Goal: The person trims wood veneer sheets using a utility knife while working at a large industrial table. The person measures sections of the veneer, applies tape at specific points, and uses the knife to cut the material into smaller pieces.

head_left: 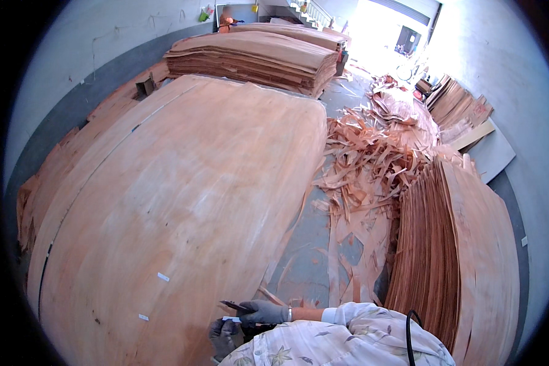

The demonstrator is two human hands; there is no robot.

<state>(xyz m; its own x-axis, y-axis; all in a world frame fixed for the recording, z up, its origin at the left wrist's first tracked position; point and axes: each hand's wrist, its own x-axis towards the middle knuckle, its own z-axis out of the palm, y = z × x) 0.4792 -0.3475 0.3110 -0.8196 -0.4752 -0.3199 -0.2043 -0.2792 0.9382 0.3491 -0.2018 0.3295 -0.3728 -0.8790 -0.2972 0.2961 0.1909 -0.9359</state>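
Observation:
My right hand, in a grey glove, is closed round a slim dark tool that points left; its exact kind is too small to make out. Just below it my left hand, also gloved, has its fingers curled at a small white strip. Both hands are close together at the near right edge of a large wood veneer sheet. Two more small white pieces, one farther off and another nearer, lie on that sheet. A long dark line runs along the sheet's left side.
A thick veneer stack stands beyond the sheet, with a person behind it. Torn veneer scraps litter the floor to the right. Along the right wall more veneer stands on edge.

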